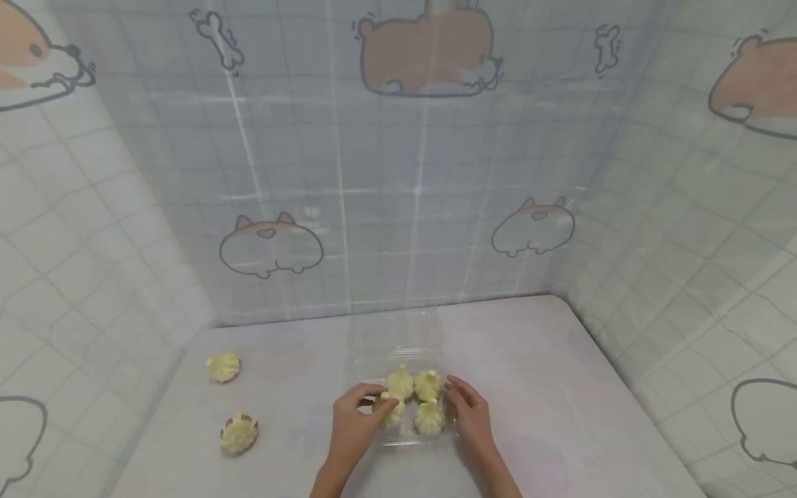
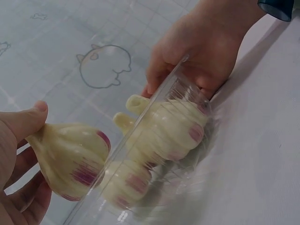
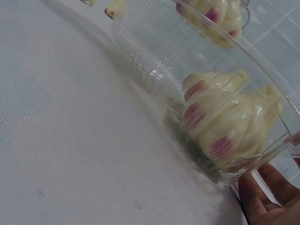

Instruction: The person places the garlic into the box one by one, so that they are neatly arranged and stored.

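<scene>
My left hand pinches a garlic bulb, pale with purple streaks, between thumb and fingers. It holds the bulb at the left front of a clear plastic container; in the left wrist view the bulb overlaps the container's rim. Three more garlic bulbs sit inside: one at the back left, one at the back right and one at the front right. At the container's right end, my right hand rests with loosely bent fingers against the wall.
Two loose garlic bulbs lie on the left of the white table, one farther back and one nearer. The container's clear lid lies folded back behind it. Patterned curtain walls enclose the table's back and sides.
</scene>
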`<state>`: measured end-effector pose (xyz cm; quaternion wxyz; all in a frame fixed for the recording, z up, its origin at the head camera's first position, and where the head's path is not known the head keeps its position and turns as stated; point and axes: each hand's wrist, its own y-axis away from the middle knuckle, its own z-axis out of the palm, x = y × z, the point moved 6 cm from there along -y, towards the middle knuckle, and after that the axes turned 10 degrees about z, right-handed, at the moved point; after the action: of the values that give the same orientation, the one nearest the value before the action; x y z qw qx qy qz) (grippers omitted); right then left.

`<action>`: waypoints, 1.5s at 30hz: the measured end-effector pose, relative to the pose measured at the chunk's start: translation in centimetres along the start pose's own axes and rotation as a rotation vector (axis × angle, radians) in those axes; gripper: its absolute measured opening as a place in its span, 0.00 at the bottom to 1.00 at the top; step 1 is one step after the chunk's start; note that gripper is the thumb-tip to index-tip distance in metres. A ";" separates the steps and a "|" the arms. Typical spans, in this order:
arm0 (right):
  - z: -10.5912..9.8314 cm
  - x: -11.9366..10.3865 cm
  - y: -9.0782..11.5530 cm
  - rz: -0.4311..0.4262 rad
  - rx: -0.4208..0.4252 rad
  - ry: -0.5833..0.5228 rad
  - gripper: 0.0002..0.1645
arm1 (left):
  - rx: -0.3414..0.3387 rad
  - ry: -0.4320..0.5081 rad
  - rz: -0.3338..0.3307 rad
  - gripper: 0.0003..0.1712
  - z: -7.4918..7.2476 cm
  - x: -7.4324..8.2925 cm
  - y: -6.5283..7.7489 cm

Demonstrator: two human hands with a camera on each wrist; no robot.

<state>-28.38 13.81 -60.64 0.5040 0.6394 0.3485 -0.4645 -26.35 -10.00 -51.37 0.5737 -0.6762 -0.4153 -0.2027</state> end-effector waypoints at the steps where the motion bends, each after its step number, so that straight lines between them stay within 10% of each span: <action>1: 0.0 0.0 0.0 0.000 0.002 0.003 0.20 | -0.001 0.001 0.005 0.14 0.1 0.0 0.0; 45: 0.2 -0.1 -0.1 -0.039 0.006 0.019 0.19 | -0.164 0.005 -0.111 0.14 2.6 -2.8 0.6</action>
<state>-28.51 13.67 -60.61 0.4897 0.6382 0.3644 -0.4691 -28.00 -8.49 -54.51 0.5052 -0.6964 -0.4328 -0.2692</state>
